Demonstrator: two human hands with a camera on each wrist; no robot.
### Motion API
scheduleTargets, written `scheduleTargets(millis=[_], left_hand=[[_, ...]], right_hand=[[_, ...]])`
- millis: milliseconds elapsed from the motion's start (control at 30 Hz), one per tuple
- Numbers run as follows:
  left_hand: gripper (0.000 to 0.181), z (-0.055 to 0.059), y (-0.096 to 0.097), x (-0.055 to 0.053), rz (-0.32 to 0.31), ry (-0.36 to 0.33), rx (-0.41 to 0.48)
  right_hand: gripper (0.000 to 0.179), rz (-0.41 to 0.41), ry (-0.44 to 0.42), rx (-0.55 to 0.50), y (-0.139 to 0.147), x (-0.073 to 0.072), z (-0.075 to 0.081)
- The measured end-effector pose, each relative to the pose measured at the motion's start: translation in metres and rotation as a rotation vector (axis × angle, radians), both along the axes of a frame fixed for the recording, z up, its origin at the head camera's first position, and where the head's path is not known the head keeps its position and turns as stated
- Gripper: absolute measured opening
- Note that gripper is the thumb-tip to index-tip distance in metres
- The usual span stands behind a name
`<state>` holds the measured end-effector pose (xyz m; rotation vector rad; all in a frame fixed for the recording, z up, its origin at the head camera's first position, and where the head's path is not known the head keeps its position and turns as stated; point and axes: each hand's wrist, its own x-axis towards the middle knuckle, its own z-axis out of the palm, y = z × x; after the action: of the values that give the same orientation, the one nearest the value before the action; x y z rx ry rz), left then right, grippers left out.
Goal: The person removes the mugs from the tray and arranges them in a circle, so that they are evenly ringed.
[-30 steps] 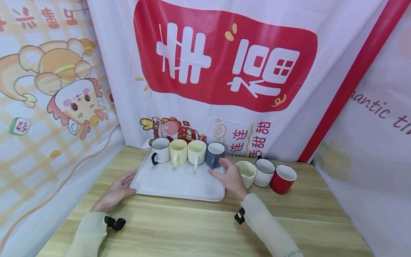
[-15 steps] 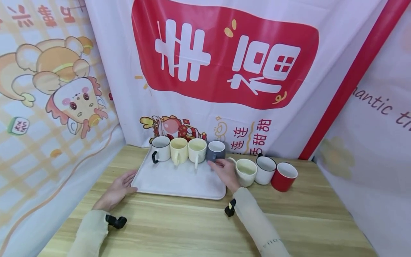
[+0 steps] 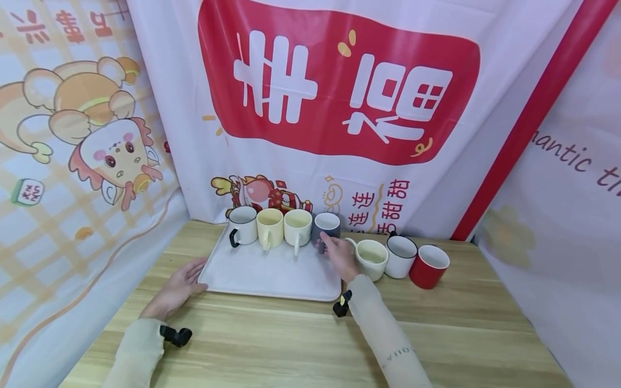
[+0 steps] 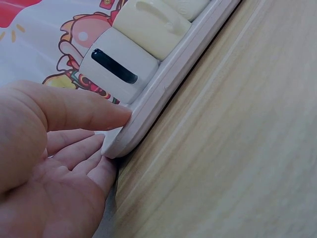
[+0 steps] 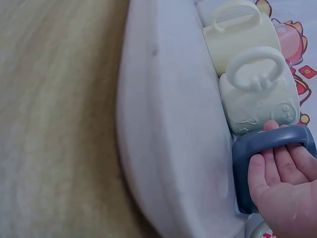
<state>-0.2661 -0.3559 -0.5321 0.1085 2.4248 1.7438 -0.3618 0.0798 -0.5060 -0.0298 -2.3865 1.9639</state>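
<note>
On a white tray stand a white mug with black rim and handle, a pale yellow mug, a cream mug and a dark grey mug. My right hand holds the grey mug by its handle; in the right wrist view, fingers pass behind that handle against the mug's body. My left hand touches the tray's near left corner. Its thumb lies on the rim and the other fingers stretch along the outer side.
Right of the tray, a cream-green mug, a white mug with dark rim and a red mug stand close together on the wooden table. A printed curtain hangs right behind the mugs.
My right hand has moved in from beside the grey mug to its handle and taken hold of it. The left hand stays at the tray corner.
</note>
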Motion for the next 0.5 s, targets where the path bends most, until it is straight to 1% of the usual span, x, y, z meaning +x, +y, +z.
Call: scheduleTargets(millis=[67,133,367,500], left_hand=[[0.091,-0.001,0.000,0.000,0.001,0.001,0.002],[0.091,-0.002,0.000,0.000,-0.002,0.002,0.002],[0.091,0.000,0.002,0.000,-0.003,-0.004,0.003],[0.092,0.002,0.002,0.000,0.003,-0.013,0.012]], right_hand=[[0.052,-0.009,-0.010,-0.033,-0.001,-0.001,0.000],[0.051,-0.042,-0.020,-0.047,-0.002,0.000,0.000],[0.051,-0.197,-0.054,-0.011,-0.006,0.007,0.005],[0.050,-0.241,-0.080,-0.030,-0.009,0.012,0.010]])
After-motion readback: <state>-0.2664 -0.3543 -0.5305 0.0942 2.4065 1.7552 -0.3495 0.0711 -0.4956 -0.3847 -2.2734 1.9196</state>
